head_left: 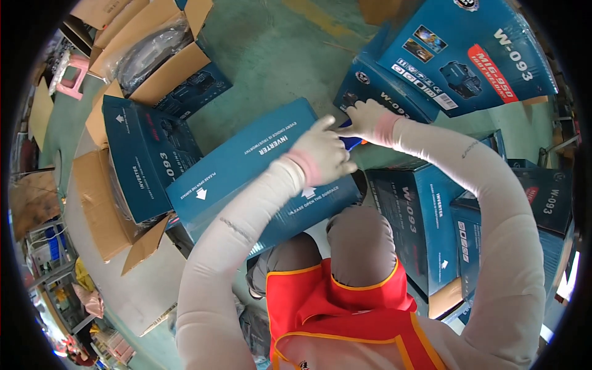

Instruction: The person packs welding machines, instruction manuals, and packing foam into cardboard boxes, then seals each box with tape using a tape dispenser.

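A closed blue carton [246,154] lies in front of my knees, with white print and arrows on it. My left hand [320,151], in a white glove with a pink cuff, is at the carton's right end, its fingers apart. Just beyond it, my right hand [370,121], gloved alike, has its fingers closed on a small blue tool with an orange bit [350,142]. Most of that tool is hidden between the hands, so its kind does not show.
On the left stand two open cartons, one blue [151,157] and one with a plastic-wrapped item [151,55]. Closed blue cartons [468,55] are stacked at the far right; more [425,228] stand by my right knee. A pink stool [74,77] is at far left.
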`<act>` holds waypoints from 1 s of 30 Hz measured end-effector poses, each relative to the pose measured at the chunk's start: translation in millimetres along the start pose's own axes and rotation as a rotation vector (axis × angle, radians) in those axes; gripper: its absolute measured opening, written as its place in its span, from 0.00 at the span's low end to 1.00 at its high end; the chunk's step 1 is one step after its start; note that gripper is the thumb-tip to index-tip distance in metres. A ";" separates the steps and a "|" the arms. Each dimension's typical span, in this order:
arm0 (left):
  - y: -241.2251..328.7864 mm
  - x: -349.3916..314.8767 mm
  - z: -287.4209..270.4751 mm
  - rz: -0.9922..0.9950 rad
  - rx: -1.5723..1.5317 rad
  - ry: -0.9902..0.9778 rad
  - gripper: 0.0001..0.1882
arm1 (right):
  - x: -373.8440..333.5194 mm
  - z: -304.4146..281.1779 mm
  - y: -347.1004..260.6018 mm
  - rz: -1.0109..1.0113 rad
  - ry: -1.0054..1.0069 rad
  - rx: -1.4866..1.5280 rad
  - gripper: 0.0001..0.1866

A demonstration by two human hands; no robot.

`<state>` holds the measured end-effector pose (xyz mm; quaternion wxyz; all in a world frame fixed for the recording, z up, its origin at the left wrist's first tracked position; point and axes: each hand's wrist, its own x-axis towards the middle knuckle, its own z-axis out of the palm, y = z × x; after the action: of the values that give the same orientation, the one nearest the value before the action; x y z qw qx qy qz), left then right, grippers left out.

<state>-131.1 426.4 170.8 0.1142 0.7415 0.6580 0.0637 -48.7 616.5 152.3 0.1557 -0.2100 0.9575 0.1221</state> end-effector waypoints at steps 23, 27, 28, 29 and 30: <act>91.1 74.6 29.9 -0.462 0.084 -0.996 0.25 | -58.1 -35.3 -8.9 0.941 0.229 0.470 0.27; 104.9 40.0 21.4 -0.416 -0.613 -0.408 0.21 | -61.9 -24.7 -14.9 0.780 0.703 0.808 0.30; 108.6 12.7 10.2 -0.397 -0.772 -0.141 0.21 | -60.0 -36.6 -23.0 0.816 0.725 0.904 0.30; 111.5 -12.7 0.9 -0.322 -0.684 0.173 0.19 | -60.2 -39.0 -25.9 0.817 0.732 0.899 0.30; 112.5 -38.8 -9.1 -0.233 -0.583 0.485 0.17 | -60.1 -39.3 -26.5 0.849 0.761 0.986 0.30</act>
<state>-30.0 376.6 210.2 0.1679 0.5619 0.6999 0.4077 5.2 603.3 205.0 -0.1701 0.2433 0.8877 -0.3520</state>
